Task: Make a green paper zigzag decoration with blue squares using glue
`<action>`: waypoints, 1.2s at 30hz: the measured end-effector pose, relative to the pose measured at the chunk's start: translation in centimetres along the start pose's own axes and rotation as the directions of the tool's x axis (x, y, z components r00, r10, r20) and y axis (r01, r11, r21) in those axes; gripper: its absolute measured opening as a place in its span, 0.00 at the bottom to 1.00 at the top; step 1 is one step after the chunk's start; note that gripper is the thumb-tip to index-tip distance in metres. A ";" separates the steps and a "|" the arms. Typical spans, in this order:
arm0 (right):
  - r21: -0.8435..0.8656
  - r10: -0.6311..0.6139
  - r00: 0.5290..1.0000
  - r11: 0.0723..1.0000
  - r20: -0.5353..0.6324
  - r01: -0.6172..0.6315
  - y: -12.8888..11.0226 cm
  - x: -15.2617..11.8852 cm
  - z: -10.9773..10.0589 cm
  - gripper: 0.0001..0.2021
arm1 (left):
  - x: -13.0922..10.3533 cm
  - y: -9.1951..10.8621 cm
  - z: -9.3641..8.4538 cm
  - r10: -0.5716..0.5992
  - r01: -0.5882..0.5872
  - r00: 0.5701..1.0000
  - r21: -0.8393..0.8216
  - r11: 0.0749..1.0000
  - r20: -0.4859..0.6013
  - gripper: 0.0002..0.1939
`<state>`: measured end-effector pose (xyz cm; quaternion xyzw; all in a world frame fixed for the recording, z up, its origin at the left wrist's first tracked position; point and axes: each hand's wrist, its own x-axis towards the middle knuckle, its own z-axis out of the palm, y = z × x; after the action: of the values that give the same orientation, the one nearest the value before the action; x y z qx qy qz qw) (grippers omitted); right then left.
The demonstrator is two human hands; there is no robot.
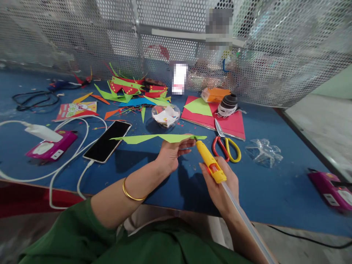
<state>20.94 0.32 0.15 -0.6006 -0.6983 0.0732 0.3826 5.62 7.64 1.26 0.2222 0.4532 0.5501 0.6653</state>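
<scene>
My left hand (172, 154) holds up a long strip of light green paper (143, 139) with a zigzag lower edge, gripping it near its right part. A yellow hot glue gun (207, 157) is in my right hand (227, 179), its dark nozzle at the right end of the strip; whether it touches the paper cannot be made out. A long translucent glue stick (239, 209) sticks out of its back. Scissors (220, 132) with one red and one yellow handle lie just right of the glue gun.
A clear bowl (165, 116) with paper scraps stands behind the strip. Left lie a phone (108, 141) on a white cable and a purple power strip (52, 145). Red sheets (233, 124) and a thread spool (228, 104) lie back right. A metal mesh panel (110, 40) closes the back.
</scene>
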 end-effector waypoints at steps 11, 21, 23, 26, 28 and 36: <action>-0.031 0.019 1.000 0.999 0.009 -0.019 0.2 -0.2 0.0 0.15 | 0.1 0.1 -0.2 -0.007 0.007 1.000 0.020 1.000 0.025 0.08; -0.053 0.032 0.999 0.998 0.007 -0.031 0.3 -0.2 0.1 0.17 | -0.1 0.0 0.0 -0.007 0.007 1.000 -0.004 1.000 0.007 0.06; -0.053 0.037 0.999 0.998 0.011 -0.037 0.3 -0.2 0.0 0.17 | -0.1 0.1 0.0 -0.005 0.005 1.000 0.003 1.000 0.007 0.06; -0.060 0.033 0.999 0.998 0.011 -0.033 0.3 -0.1 0.0 0.18 | -0.1 0.2 0.1 -0.005 0.005 1.000 0.012 1.000 -0.001 0.05; -0.064 0.027 1.000 0.998 0.010 -0.027 0.3 -0.1 0.0 0.19 | -0.1 0.4 0.2 -0.011 0.011 1.000 0.011 1.000 -0.011 0.03; -0.060 0.031 0.999 0.998 0.014 -0.030 0.3 -0.1 0.0 0.19 | -0.2 0.5 0.5 -0.031 0.032 0.999 0.016 0.999 -0.036 0.03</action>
<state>21.20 0.25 -0.05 -0.6217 -0.6937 0.0627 0.3582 5.73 7.72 1.96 0.2104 0.4730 0.5398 0.6638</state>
